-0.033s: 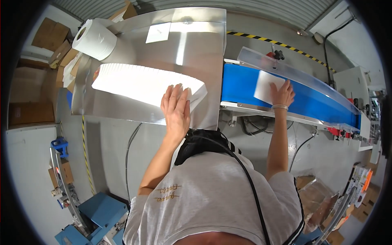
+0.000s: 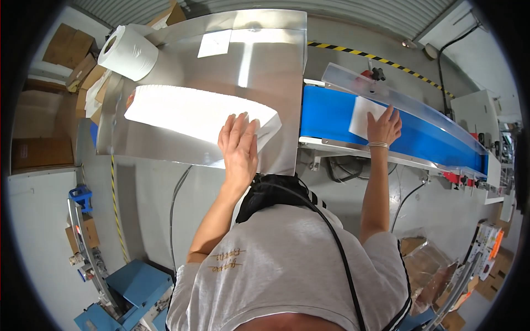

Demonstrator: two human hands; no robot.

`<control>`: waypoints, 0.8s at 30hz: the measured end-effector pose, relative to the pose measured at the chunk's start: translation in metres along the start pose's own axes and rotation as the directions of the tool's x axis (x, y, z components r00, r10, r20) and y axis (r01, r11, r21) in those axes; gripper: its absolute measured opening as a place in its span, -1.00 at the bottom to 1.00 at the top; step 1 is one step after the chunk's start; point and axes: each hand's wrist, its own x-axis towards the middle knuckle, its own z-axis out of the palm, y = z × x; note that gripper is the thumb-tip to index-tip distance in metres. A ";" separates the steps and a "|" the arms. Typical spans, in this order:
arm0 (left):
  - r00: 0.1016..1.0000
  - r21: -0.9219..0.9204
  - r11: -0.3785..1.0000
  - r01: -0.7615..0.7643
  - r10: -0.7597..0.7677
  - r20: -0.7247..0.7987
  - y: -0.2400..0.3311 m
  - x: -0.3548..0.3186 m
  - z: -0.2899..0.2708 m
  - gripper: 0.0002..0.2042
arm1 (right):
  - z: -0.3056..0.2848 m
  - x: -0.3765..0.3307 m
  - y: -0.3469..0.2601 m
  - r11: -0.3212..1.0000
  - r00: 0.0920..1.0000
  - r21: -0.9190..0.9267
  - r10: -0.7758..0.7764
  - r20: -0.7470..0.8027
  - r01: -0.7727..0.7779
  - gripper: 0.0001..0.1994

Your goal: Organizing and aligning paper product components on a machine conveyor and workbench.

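Note:
A long row of white flat pieces packed on edge, like a stack of folded paper (image 2: 193, 113), lies on the steel table (image 2: 182, 69). My left hand (image 2: 240, 146) rests on its right end, fingers stretched out over the edge. To the right runs a blue conveyor belt (image 2: 326, 113), carrying one white square sheet (image 2: 362, 117). My right hand (image 2: 385, 128) lies over the right side of this sheet with its fingers spread. Whether the sheet is paper or a thin packet, I cannot tell.
A big white roll (image 2: 130, 53) stands at the table's far left, and a white paper (image 2: 214, 43) lies near the back edge. Along the belt's far side runs a clear guard (image 2: 381, 88). Cardboard boxes (image 2: 69, 47) are stacked at the left.
The white sheet has shifted slightly right along the belt, and my right hand has moved a little the same way. My left hand has stayed on the stack.

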 end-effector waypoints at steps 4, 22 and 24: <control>0.999 0.009 0.999 -0.044 0.044 -0.016 -0.005 -0.002 0.003 -0.68 | -0.028 -0.006 -0.047 0.640 0.866 0.700 -0.496 0.064 0.315 -0.47; 0.997 -0.005 0.998 -0.068 0.068 0.026 -0.023 0.000 -0.003 -0.60 | -0.018 -0.034 -0.081 0.309 0.617 0.871 -0.617 0.488 -0.381 -0.76; 0.997 0.008 0.997 -0.073 0.073 0.023 -0.025 0.000 -0.004 -0.61 | -0.023 -0.029 -0.071 0.127 0.692 0.897 -0.593 0.411 -0.424 -0.75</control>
